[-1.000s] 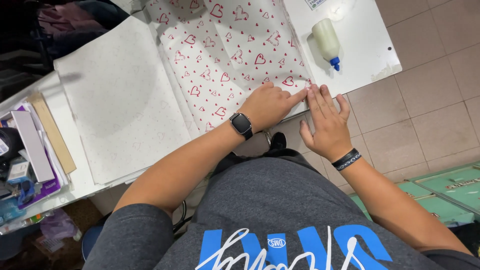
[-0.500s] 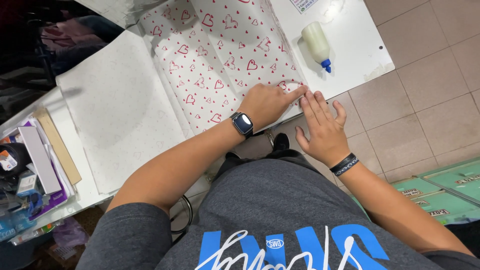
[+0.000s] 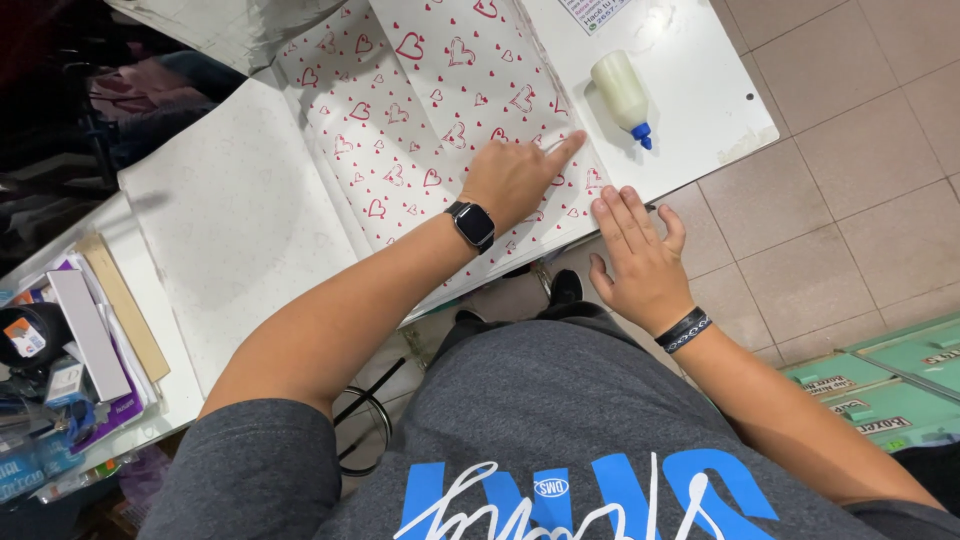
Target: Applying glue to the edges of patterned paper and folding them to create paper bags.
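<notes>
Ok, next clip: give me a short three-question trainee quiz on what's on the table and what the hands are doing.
1. True or false: the left hand presses on the heart-print paper with its forefinger stretched out.
2. Where do the fingers of the right hand rest? A) on the glue bottle B) at the near edge of the paper C) on the stack of books
3. What colour is the cap of the glue bottle lying on the white table?

Key: 1 true; 2 B; 3 blue.
</notes>
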